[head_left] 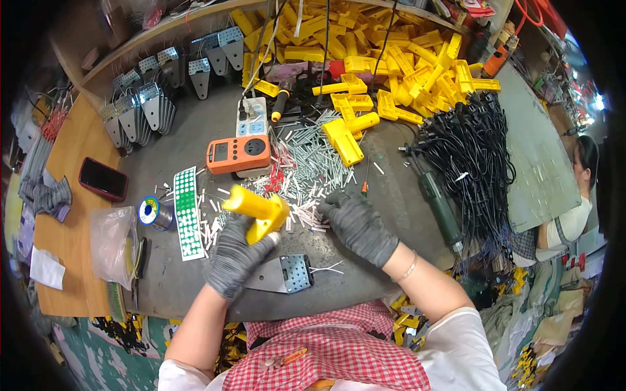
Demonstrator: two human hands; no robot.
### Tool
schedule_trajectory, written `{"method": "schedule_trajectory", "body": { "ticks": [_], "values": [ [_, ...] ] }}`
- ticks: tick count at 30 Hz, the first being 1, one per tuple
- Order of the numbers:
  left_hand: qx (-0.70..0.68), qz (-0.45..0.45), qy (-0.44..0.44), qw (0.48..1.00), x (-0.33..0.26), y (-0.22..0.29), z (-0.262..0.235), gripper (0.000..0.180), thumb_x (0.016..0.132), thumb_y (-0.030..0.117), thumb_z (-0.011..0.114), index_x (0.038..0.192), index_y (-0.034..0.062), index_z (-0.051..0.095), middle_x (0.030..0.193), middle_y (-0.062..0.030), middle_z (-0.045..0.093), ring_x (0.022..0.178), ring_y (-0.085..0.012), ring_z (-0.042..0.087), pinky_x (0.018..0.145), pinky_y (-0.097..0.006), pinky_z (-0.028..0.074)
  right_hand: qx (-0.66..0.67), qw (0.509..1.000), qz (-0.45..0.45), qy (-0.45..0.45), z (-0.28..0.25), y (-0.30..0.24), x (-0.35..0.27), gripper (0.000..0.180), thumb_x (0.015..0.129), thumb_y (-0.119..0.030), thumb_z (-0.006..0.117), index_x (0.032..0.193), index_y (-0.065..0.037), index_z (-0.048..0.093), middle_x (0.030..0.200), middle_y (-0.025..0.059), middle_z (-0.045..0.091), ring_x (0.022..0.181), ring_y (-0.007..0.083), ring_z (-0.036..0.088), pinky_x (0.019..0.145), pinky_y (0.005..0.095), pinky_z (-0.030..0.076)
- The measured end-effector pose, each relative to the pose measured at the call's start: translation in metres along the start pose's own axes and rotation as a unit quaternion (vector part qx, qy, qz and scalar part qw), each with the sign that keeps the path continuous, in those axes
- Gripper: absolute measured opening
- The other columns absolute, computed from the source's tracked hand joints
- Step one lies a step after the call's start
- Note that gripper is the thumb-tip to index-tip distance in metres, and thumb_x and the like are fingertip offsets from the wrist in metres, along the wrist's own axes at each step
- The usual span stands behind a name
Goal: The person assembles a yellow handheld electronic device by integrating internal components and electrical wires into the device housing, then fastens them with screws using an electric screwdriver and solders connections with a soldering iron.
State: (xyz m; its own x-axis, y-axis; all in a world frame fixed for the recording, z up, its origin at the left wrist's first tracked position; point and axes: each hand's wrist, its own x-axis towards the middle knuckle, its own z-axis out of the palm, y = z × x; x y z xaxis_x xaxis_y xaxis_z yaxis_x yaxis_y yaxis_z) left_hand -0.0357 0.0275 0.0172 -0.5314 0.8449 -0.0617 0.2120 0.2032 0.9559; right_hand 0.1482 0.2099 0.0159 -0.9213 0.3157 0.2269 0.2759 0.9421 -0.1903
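Note:
My left hand (236,254), in a grey knit glove, is closed around a yellow plastic handle housing (256,207), which is tilted up above the bench. My right hand (358,227), gloved too, has its fingers curled together at the edge of a heap of small white sleeves (306,214); whatever is in its fingertips is hidden. Below and between the hands lies a flat grey tapered plate with a perforated metal head (297,272) and thin white leads. Long silver screws (316,156) are piled just beyond the sleeves.
Yellow housings (417,65) heap up at the back. Black cables (473,156) and a green electric screwdriver (441,210) lie right. An orange meter (238,154), solder spool (155,213), green-dotted sticker sheet (188,215) and phone (103,179) are left. Another person (568,218) sits far right.

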Motion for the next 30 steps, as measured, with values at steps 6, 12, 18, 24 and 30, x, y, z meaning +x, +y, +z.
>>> {"method": "schedule_trajectory", "body": {
  "ticks": [6, 12, 18, 24, 30],
  "values": [
    [0.225, 0.013, -0.027, 0.974, -0.003, 0.010, 0.005, 0.050, 0.081, 0.027, 0.078, 0.121, 0.0010, 0.064, 0.113, -0.0236, 0.064, 0.105, -0.0377, 0.063, 0.092, -0.042, 0.051, -0.088, 0.986, -0.077, -0.118, -0.002, 0.020, 0.020, 0.020, 0.082, -0.014, 0.062, 0.099, -0.004, 0.064, 0.099, 0.0137, 0.064, 0.094, 0.0304, 0.065, 0.077, 0.0406, 0.054],
    [0.271, 0.094, -0.010, 0.958, 0.001, -0.013, 0.008, 0.053, 0.079, 0.029, 0.080, 0.124, 0.0077, 0.064, 0.111, -0.0214, 0.065, 0.099, -0.0376, 0.065, 0.088, -0.043, 0.052, -0.075, 0.992, 0.036, -0.098, 0.008, 0.045, 0.038, 0.013, 0.087, -0.013, 0.060, 0.096, -0.003, 0.063, 0.089, 0.0149, 0.064, 0.083, 0.0325, 0.066, 0.073, 0.0429, 0.055],
    [0.286, 0.091, -0.013, 0.954, 0.009, -0.015, 0.013, 0.052, 0.078, 0.029, 0.080, 0.123, 0.0072, 0.065, 0.111, -0.0226, 0.065, 0.102, -0.0390, 0.064, 0.091, -0.044, 0.051, -0.165, 0.974, -0.114, -0.103, 0.012, 0.058, 0.066, 0.016, 0.083, -0.013, 0.059, 0.093, -0.002, 0.065, 0.090, 0.0140, 0.063, 0.086, 0.0280, 0.065, 0.076, 0.0389, 0.055],
    [0.267, 0.085, -0.039, 0.959, 0.022, -0.005, 0.022, 0.051, 0.079, 0.030, 0.079, 0.121, 0.0062, 0.064, 0.112, -0.0242, 0.064, 0.103, -0.0395, 0.063, 0.090, -0.046, 0.051, -0.112, 0.973, -0.150, -0.136, -0.001, 0.059, 0.077, 0.018, 0.080, -0.010, 0.061, 0.096, -0.001, 0.064, 0.094, 0.0132, 0.063, 0.090, 0.0295, 0.064, 0.081, 0.0395, 0.053],
    [0.170, 0.079, -0.053, 0.981, 0.021, -0.001, 0.021, 0.054, 0.079, 0.030, 0.078, 0.124, 0.0044, 0.063, 0.111, -0.0211, 0.066, 0.104, -0.0363, 0.064, 0.093, -0.045, 0.051, 0.394, 0.917, 0.067, -0.005, -0.008, 0.018, 0.042, 0.028, 0.100, -0.025, 0.056, 0.109, 0.001, 0.055, 0.092, 0.0167, 0.057, 0.083, 0.0316, 0.060, 0.076, 0.0395, 0.050]
  ]
}}
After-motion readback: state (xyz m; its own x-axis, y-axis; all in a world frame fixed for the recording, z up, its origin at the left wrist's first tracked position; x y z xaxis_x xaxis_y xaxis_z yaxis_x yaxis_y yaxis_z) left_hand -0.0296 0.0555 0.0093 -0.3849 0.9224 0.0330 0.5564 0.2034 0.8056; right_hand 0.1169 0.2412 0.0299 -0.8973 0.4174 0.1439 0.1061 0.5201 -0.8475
